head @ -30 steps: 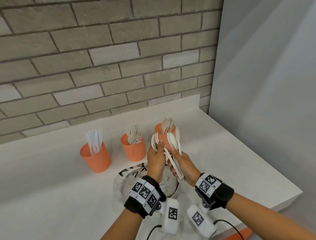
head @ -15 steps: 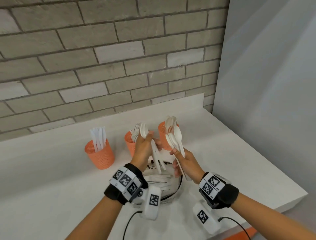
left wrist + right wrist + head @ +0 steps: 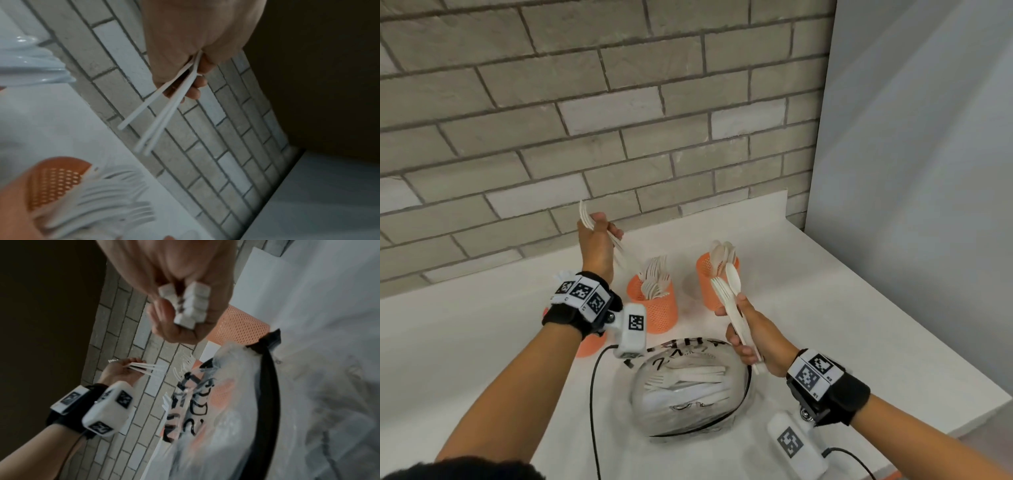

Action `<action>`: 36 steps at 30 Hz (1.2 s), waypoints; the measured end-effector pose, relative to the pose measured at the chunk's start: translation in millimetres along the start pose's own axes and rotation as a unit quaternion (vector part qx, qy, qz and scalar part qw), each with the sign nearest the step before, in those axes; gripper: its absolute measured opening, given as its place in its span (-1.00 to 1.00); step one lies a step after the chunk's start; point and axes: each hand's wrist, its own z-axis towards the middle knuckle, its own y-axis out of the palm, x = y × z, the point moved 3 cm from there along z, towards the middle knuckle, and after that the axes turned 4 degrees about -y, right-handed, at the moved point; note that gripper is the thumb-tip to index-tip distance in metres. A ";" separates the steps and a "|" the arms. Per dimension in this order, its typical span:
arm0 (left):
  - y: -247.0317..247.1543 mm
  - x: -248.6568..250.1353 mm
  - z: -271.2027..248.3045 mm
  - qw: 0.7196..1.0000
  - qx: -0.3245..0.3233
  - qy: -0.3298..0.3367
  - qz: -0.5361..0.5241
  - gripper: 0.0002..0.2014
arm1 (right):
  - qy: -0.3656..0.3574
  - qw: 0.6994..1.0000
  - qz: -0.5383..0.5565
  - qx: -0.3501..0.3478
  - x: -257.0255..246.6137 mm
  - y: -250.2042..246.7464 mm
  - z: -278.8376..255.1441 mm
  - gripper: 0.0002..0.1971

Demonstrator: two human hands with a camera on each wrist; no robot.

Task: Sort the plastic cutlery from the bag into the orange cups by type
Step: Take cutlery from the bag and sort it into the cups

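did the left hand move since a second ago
Yes. The left hand gripping forks went left and up, from the spoon cup to above the fork cup.

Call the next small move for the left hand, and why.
Probably lower the left hand so its forks drop handle-first into the fork cup. The handles already slant down toward that cup, which holds only forks. The right hand grips spoons beside the spoon cup, likely next.
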 end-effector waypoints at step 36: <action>21.7 -98.3 -23.4 0.804 -0.131 0.058 0.577 -0.30 | -0.015 0.996 -0.078 0.043 -27.7 -7.7 33.0 -0.84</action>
